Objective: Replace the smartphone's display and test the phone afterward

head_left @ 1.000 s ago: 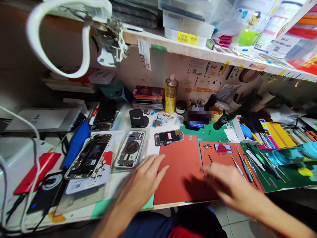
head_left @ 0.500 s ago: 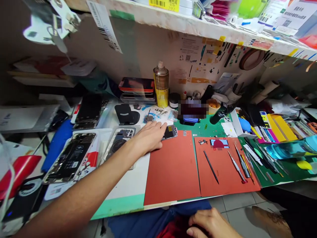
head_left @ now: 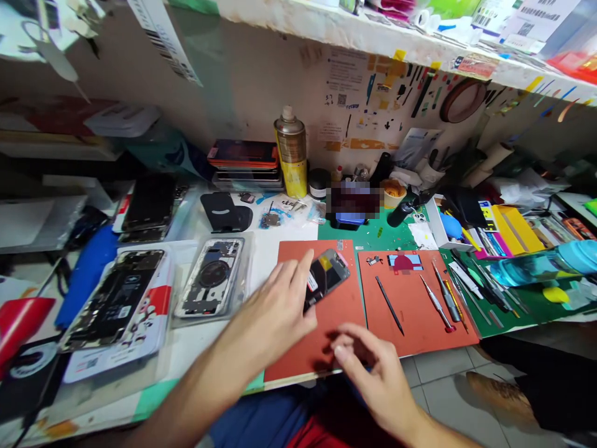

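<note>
My left hand [head_left: 282, 305] grips a small dark phone screen [head_left: 332, 274] by its near left edge, tilted above the orange-red work mat [head_left: 321, 336]. The part carries a yellow patch and a white label. Lower and to the right, near the mat's front edge, my right hand [head_left: 373, 367] hovers with fingers loosely curved and apart, holding nothing. Left of my hands lies an opened phone back housing [head_left: 208, 274] on a clear tray. A larger opened phone [head_left: 116, 302] with its battery showing rests farther left on a white box.
A black spudger [head_left: 389, 305], several screwdrivers [head_left: 436, 302] and small phone parts lie on the right mat. Behind stand a spray can [head_left: 292, 155] and a black phone stand [head_left: 224, 214]. A water bottle [head_left: 545, 264] lies at right. A shelf [head_left: 326, 31] overhangs the bench.
My left hand has lifted the phone screen from the back of the mat and drawn it nearer. My right hand has risen from my lap to the mat's front edge.
</note>
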### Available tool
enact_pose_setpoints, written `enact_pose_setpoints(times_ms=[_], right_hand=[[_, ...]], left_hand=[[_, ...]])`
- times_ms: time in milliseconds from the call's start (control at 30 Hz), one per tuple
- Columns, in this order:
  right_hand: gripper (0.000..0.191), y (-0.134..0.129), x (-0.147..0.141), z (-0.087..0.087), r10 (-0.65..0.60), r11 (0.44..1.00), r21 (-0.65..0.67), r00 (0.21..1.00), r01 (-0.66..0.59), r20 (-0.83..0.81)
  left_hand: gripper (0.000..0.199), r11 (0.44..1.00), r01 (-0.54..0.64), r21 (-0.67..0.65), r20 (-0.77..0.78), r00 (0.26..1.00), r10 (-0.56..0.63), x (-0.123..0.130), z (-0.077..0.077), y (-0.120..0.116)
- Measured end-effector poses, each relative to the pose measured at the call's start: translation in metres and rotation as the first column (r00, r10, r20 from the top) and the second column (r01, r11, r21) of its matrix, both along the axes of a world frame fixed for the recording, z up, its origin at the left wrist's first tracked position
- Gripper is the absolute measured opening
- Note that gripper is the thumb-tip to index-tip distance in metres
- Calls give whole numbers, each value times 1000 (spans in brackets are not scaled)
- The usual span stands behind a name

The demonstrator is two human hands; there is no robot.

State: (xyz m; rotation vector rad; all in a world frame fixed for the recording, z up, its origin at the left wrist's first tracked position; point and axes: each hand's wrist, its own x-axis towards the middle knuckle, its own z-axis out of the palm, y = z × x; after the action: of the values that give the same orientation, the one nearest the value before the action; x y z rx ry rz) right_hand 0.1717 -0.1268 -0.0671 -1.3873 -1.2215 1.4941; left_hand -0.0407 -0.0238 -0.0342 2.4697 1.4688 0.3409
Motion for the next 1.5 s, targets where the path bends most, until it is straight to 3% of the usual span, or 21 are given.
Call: enact_pose_setpoints(times_ms=[67, 133, 233, 300, 400, 467, 567, 633, 800, 1067, 1300, 1400, 1500], right_hand=[[47, 14, -12, 2, -131, 987, -118, 973, 110, -188], [46, 24, -18, 1, -191, 971, -195, 935, 136, -298], [46, 32, -15, -3, -210, 962, -241, 917, 131, -339], [48, 35, -8, -6, -179, 969, -222, 928, 109, -327], [47, 43, 3, -9, -88, 984, -173, 953, 38, -292], [45, 50, 9, -9, -27, 987, -159, 961, -18, -277], [45, 59, 10, -7, 32, 987, -143, 968, -69, -248], [45, 61, 8, -5, 39, 988, -136, 972, -73, -233], [47, 50, 3, -5, -35, 981, -193, 964, -17, -264], [49, 32, -9, -14, 32, 977, -195, 967, -83, -253], [48, 32, -11, -11, -3, 982, -185, 972, -42, -234], [51, 33, -8, -12, -46, 979, -205, 974, 0, -221], [52, 42, -2, -12, -75, 971, -236, 975, 24, -209]], left_hand=[[89, 1000, -11, -15, 72, 997, 12, 11, -9, -29], [88, 997, -71, -18, 96, 993, 72, 21, -17, -51], [88, 986, -159, -46, 150, 975, 164, 26, -23, -68], [85, 956, -231, -180, 253, 929, 271, 20, -25, -71], [70, 802, -269, -534, 446, 716, 537, 5, -28, -67], [66, 676, -130, -726, 528, 525, 668, -1, -32, -62], [64, 539, 124, -833, 546, 333, 768, 1, -38, -58], [61, 513, 172, -841, 541, 258, 801, 5, -41, -59], [56, 572, 56, -818, 575, 127, 809, 10, -51, -65], [54, 615, 11, -789, 613, 96, 785, 9, -59, -69], [49, 683, -42, -730, 663, 198, 721, 14, -59, -67], [46, 726, -177, -664, 678, 266, 685, 13, -57, -74], [36, 752, -408, -518, 673, 348, 653, -3, -50, -86]])
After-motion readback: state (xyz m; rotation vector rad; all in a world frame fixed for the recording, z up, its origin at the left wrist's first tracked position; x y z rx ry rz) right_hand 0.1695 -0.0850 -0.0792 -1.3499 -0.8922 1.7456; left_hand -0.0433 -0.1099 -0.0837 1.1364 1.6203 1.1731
